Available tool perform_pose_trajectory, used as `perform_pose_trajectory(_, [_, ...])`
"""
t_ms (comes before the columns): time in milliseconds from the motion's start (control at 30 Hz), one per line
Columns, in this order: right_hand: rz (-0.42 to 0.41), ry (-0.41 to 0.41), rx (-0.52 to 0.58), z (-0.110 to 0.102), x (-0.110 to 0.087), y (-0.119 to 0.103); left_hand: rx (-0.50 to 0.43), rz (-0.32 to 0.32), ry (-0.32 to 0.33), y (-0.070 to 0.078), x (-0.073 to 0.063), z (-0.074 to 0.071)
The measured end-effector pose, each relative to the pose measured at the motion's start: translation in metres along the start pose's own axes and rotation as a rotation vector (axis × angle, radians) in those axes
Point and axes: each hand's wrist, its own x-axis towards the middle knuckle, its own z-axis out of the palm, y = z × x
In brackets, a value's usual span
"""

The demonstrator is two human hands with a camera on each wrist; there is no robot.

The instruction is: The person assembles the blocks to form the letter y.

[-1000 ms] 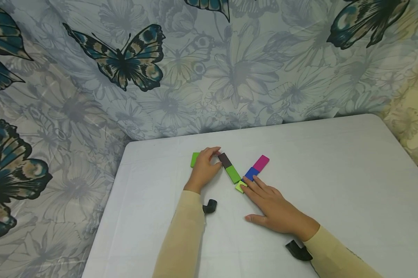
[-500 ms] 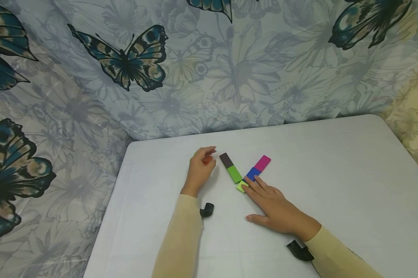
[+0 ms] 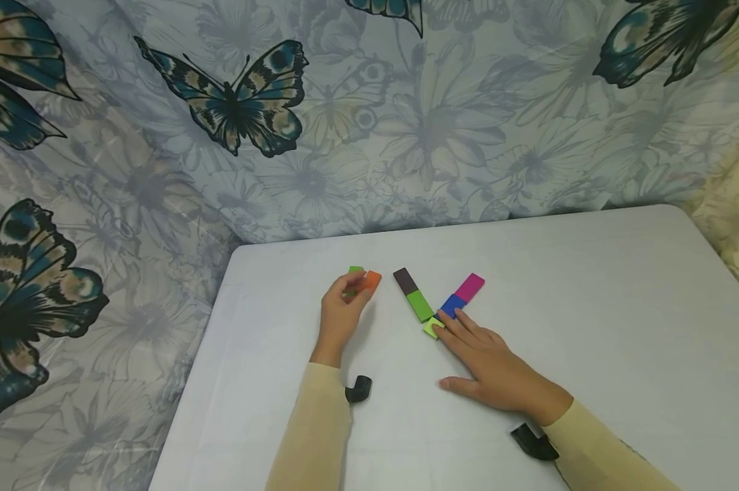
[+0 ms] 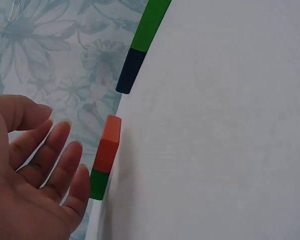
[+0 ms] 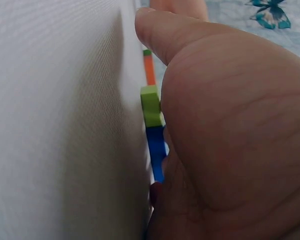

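My left hand [image 3: 337, 312] is beside an orange block [image 3: 374, 280], with thumb and fingers loosely bent. In the left wrist view, the orange block [image 4: 107, 145] stands just past the fingertips, outside the grasp. A green block [image 3: 355, 269] lies against it, partly covered by the fingers. My right hand [image 3: 488, 368] lies flat with straight fingers, its fingertips on a lime block [image 3: 431, 328] and the near end of a blue block [image 3: 452, 305]. A magenta block [image 3: 470, 287] continues the blue one. A dark block [image 3: 405, 280] and a green block [image 3: 420, 306] form the V's other arm.
The blocks lie on a white-covered table [image 3: 590, 327]. Behind and to the left hangs cloth [image 3: 437, 136] printed with flowers and butterflies. Black wrist-camera mounts [image 3: 359, 389] stick out by both sleeves.
My left hand has drawn back left and toward me from the dark block, uncovering the orange block and part of the green one. The right hand stays on the lime and blue blocks.
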Motion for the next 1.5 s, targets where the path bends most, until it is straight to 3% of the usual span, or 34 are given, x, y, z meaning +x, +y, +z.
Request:
perform_pose_trajectory(233, [-0.012, 0.023, -0.005, 0.003, 0.0, 0.002, 0.025, -0.032, 0.055, -0.015, -0.014, 0.002])
perform_pose_trajectory(500, [0.006, 0.035, 0.005, 0.0, 0.0, 0.002, 0.073, 0.008, 0.059, -0.024, -0.012, 0.003])
perform_pose_trajectory(1133, [0.019, 0.006, -0.018, -0.001, -0.003, 0.008, 0.224, 0.091, 0.067, -0.025, 0.0, 0.01])
perform_pose_trajectory(1333, [0.015, 0.008, -0.019, -0.002, -0.003, 0.008, 0.248, 0.06, 0.103, -0.024, 0.003, 0.016])
perform_pose_trajectory(1500, [0.016, 0.002, -0.025, -0.001, -0.002, 0.008, 0.276, 0.043, 0.091, -0.021, 0.001, 0.017])
